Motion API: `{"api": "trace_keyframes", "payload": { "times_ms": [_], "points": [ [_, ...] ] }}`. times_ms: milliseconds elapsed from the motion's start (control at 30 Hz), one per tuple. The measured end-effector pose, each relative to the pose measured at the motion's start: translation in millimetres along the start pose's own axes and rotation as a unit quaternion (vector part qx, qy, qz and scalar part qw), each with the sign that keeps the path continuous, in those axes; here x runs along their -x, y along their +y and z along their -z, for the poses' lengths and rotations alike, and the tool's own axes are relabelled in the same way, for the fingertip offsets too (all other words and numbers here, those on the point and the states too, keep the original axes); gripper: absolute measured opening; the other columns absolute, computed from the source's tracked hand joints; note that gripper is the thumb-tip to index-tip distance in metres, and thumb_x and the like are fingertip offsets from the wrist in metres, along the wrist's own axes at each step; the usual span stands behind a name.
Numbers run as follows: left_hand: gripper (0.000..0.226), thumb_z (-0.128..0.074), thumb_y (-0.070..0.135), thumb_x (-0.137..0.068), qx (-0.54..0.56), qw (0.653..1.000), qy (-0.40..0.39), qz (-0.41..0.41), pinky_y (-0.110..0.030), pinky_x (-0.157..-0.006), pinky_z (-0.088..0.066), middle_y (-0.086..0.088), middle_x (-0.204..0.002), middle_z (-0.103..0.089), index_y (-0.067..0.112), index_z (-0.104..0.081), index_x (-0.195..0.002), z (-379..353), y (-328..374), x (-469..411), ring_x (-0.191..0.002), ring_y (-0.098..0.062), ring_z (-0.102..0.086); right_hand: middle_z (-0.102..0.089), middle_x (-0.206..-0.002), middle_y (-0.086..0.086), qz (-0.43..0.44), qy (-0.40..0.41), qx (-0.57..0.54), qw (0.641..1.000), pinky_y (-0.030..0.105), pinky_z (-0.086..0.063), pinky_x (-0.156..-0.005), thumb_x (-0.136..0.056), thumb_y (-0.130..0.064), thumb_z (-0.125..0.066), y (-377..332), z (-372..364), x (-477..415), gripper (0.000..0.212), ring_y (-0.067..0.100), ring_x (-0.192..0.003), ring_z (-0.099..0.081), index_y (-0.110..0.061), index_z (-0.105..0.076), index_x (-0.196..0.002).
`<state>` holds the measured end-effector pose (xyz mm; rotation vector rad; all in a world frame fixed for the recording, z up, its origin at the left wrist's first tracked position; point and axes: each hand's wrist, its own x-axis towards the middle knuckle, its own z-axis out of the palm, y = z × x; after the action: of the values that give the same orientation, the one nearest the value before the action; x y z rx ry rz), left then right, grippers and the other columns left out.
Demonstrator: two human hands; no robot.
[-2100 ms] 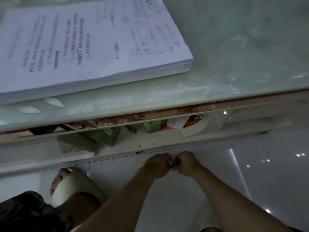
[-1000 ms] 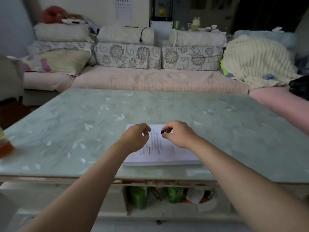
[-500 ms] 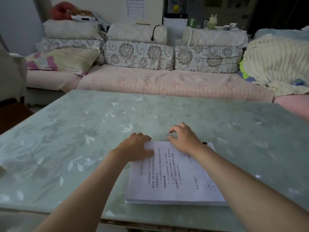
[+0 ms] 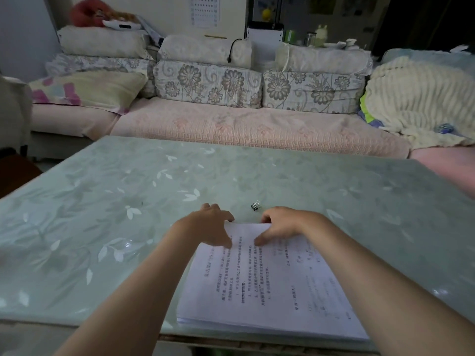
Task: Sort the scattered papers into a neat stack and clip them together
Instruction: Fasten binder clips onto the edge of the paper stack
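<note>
A thick stack of printed white papers point(image 4: 272, 286) lies on the green glass table point(image 4: 108, 227), reaching to its near edge. My left hand point(image 4: 208, 224) grips the stack's far left corner, thumb on the top sheet and fingers over the far edge. My right hand point(image 4: 282, 222) grips the far edge beside it in the same way. A small black binder clip point(image 4: 255, 205) lies loose on the glass just beyond the stack, between the two hands and touching neither.
The table's far half has a leaf pattern. Behind it runs a pink sofa point(image 4: 244, 129) with floral cushions point(image 4: 208, 83) and a cream blanket point(image 4: 416, 104) at the right. The table's near edge is just below the stack.
My right hand has let go of the binder clip, which now lies on the glass. Both hands have moved to grip the stack's far edge.
</note>
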<state>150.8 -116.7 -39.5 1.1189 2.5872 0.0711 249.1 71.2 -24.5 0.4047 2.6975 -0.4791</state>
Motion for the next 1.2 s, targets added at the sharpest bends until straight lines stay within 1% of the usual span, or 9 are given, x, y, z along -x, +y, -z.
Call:
{"api": "trace_keyframes", "payload": {
  "times_ms": [133, 300, 500, 633, 733, 867, 967, 1033, 1200],
  "points": [
    [0.066, -0.071, 0.043, -0.073, 0.027, 0.999, -0.012, -0.034, -0.045, -0.103, -0.041, 0.009, -0.137, -0.038, 0.044, -0.044, -0.133, 3, 1, -10, -0.131, -0.018, -0.033, -0.064, -0.107, -0.008, 0.001, -0.002, 0.007, 1.000, 0.036, -0.055, -0.089, -0.064, -0.054, -0.083, 5, 8, -5, 0.051, 0.012, -0.096, -0.063, -0.028, -0.061, -0.101],
    [0.041, -0.068, 0.034, -0.076, 0.045, 0.997, 0.016, -0.065, -0.030, -0.088, -0.046, 0.010, -0.118, -0.057, 0.042, -0.051, -0.113, 8, -7, -9, -0.105, -0.015, -0.054, -0.053, -0.127, -0.007, -0.034, -0.005, 0.003, 0.999, 0.029, -0.045, -0.087, -0.069, -0.054, -0.081, 19, 20, 9, 0.072, 0.014, -0.106, -0.052, -0.026, -0.056, -0.130],
    [0.068, -0.064, 0.041, -0.080, -0.061, 0.992, 0.077, -0.075, -0.037, -0.110, -0.028, 0.005, -0.140, -0.042, 0.036, -0.036, -0.143, 11, 13, 5, -0.130, -0.019, -0.034, -0.042, -0.138, 0.002, -0.094, 0.050, 0.026, 0.994, 0.044, -0.039, -0.107, -0.075, -0.060, -0.062, 51, 10, 43, 0.066, 0.024, -0.136, -0.032, -0.031, -0.055, -0.134],
    [0.070, -0.066, 0.054, -0.083, 0.031, 0.986, 0.062, -0.149, -0.039, -0.112, -0.031, 0.003, -0.150, -0.039, 0.036, -0.038, -0.144, -2, 66, 16, -0.136, -0.017, -0.034, -0.064, -0.114, 0.006, -0.115, 0.062, 0.021, 0.991, 0.033, -0.049, -0.084, -0.068, -0.050, -0.054, 75, 1, 70, 0.051, 0.028, -0.111, -0.057, -0.019, -0.070, -0.104],
    [0.078, -0.068, 0.053, -0.080, -0.007, 0.987, 0.024, -0.159, -0.039, -0.112, -0.031, 0.004, -0.149, -0.038, 0.035, -0.031, -0.147, -16, 93, 14, -0.137, -0.018, -0.033, -0.063, -0.085, 0.008, -0.103, 0.091, -0.018, 0.990, 0.030, -0.038, -0.062, -0.070, -0.043, -0.065, 84, -4, 86, 0.041, 0.026, -0.077, -0.058, -0.006, -0.067, -0.087],
    [0.086, -0.071, 0.044, -0.079, -0.036, 0.984, 0.050, -0.165, -0.039, -0.113, -0.029, 0.002, -0.149, -0.037, 0.034, -0.024, -0.150, -10, 105, 13, -0.138, -0.021, -0.032, -0.060, -0.105, -0.005, -0.069, 0.108, -0.112, 0.985, 0.027, -0.047, -0.076, -0.075, -0.037, -0.079, 91, -5, 101, 0.032, 0.014, -0.095, -0.059, -0.022, -0.064, -0.099],
    [0.068, -0.063, 0.036, -0.082, 0.025, 0.975, 0.126, -0.180, -0.036, -0.105, -0.039, 0.004, -0.140, -0.050, 0.032, -0.036, -0.144, 1, 110, 14, -0.127, -0.019, -0.047, -0.064, -0.088, -0.008, -0.018, 0.181, -0.238, 0.954, 0.016, -0.044, -0.064, -0.074, -0.024, -0.085, 89, 1, 108, 0.024, 0.005, -0.076, -0.059, -0.026, -0.066, -0.087],
    [0.043, -0.059, 0.034, -0.083, 0.054, 0.970, 0.167, -0.167, -0.030, -0.085, -0.047, 0.006, -0.118, -0.063, 0.031, -0.053, -0.125, 14, 110, 16, -0.108, -0.019, -0.059, -0.060, -0.071, -0.006, 0.011, 0.244, -0.323, 0.914, 0.019, -0.041, -0.058, -0.075, -0.017, -0.085, 84, 4, 109, 0.022, 0.006, -0.060, -0.052, -0.023, -0.065, -0.079],
    [0.014, -0.054, 0.034, -0.083, 0.016, 0.958, 0.239, -0.157, -0.025, -0.061, -0.041, 0.008, -0.080, -0.061, 0.028, -0.060, -0.095, 40, 105, 30, -0.075, -0.018, -0.058, -0.062, -0.071, -0.003, 0.076, 0.293, -0.481, 0.823, 0.016, -0.048, -0.061, -0.082, -0.003, -0.078, 63, 9, 114, 0.017, 0.007, -0.064, -0.059, -0.015, -0.066, -0.082]
  ]
}}
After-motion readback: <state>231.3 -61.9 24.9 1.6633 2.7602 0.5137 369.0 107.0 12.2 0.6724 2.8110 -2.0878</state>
